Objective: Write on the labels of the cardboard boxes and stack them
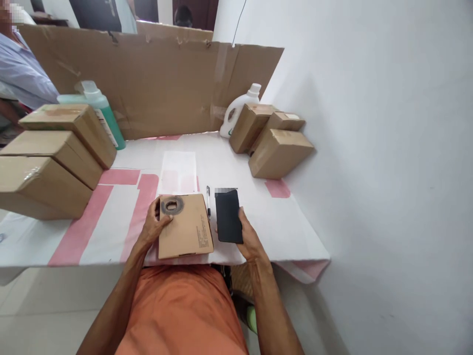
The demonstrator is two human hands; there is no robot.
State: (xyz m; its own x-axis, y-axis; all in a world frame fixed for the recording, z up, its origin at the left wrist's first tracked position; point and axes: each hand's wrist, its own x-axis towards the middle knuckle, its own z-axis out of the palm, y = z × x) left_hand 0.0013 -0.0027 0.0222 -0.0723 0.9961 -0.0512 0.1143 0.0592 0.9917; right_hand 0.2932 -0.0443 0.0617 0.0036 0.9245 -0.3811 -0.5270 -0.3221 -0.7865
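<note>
A flat brown cardboard box (pixel 189 228) with a dark ring mark near its top left lies at the table's front edge. My left hand (pixel 154 223) grips its left side, thumb on top by the ring mark. My right hand (pixel 248 235) holds a black phone (pixel 228 216) just right of the box, fingers under it and thumb along its right edge. A pen (pixel 208 201) lies on the table between box and phone.
Three stacked brown boxes (pixel 51 158) stand at the left, with a green bottle (pixel 105 114) behind them. Three more boxes (pixel 273 140) and a white jug (pixel 236 111) sit at the back right. A cardboard sheet (pixel 155 84) walls the back. Another person's sleeve (pixel 22 69) shows far left. A white wall is on the right.
</note>
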